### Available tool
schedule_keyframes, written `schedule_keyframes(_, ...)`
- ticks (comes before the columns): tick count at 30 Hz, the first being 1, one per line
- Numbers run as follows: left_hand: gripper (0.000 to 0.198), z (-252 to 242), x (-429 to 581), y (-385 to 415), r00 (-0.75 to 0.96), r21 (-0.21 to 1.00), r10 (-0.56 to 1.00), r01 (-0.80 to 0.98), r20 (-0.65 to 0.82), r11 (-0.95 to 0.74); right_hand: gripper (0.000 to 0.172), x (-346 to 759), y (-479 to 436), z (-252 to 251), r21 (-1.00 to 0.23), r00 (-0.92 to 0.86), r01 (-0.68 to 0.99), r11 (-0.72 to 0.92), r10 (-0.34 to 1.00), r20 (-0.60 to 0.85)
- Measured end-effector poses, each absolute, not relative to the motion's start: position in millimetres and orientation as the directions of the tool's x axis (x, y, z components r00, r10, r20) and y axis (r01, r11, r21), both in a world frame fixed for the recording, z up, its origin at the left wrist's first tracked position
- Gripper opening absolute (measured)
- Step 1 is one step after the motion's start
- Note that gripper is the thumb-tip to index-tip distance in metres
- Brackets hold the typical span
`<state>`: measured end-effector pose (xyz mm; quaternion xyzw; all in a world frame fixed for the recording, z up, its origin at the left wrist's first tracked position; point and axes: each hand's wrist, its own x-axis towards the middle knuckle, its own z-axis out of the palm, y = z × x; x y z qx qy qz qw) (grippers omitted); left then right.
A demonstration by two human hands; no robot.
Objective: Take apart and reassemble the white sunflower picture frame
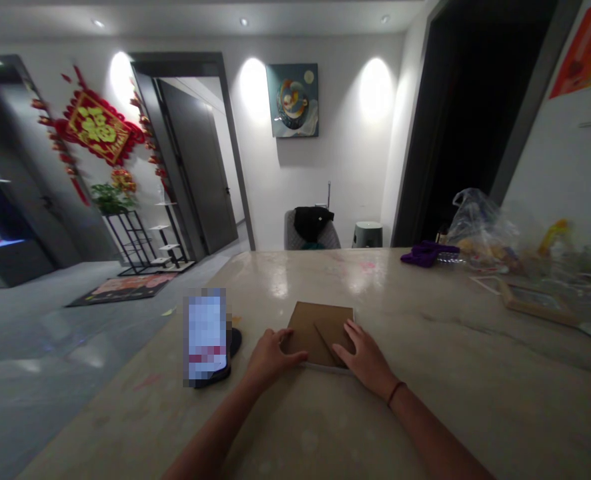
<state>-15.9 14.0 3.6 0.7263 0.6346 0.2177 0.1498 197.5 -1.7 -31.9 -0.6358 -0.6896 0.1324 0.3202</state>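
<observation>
A picture frame lies face down on the table, with its brown backing board up and a thin pale rim along the near and right edges. A narrow stand leg slants across the board. My left hand grips the left side, its thumb along the near left corner and its fingers at the left edge. At the right side, my right hand holds the frame with thumb and fingers resting on the board. The front of the frame is hidden.
Left of my hands, a phone with a blurred screen stands propped on a dark holder. A purple cloth, a clear plastic bag and a wooden frame lie to the right. Across the table is a chair.
</observation>
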Motion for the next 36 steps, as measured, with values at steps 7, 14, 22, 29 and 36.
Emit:
schedule_keyframes(7, 0.075, 4, -25, 13, 0.174, 0.56, 0.984, 0.811, 0.05, -0.172, 0.063, 202, -2, -31, -0.598, -0.009, 0.784, 0.168, 0.966, 0.259)
schedule_keyframes(14, 0.067, 4, -22, 14, 0.146, 0.53, 0.988, 0.835, 0.042, -0.146, 0.069, 198, -6, -30, -0.555, -0.027, 0.816, 0.162, 0.969, 0.244)
schedule_keyframes(22, 0.055, 9, -18, 6, 0.109, 0.48, 0.991, 0.867, 0.075, -0.132, 0.066, 199, -7, -30, -0.547, -0.028, 0.818, 0.181, 0.961, 0.277)
schedule_keyframes(29, 0.03, 18, -13, 1, 0.091, 0.37, 0.995, 0.923, 0.049, -0.103, 0.039, 207, -6, -18, -0.532, -0.047, 0.816, 0.226, 0.943, 0.329)
schedule_keyframes(36, 0.042, 15, -9, 3, 0.177, 0.294, 0.977, 0.933, 0.12, -0.206, 0.045, 205, -2, -26, -0.469, -0.075, 0.854, 0.225, 0.945, 0.318)
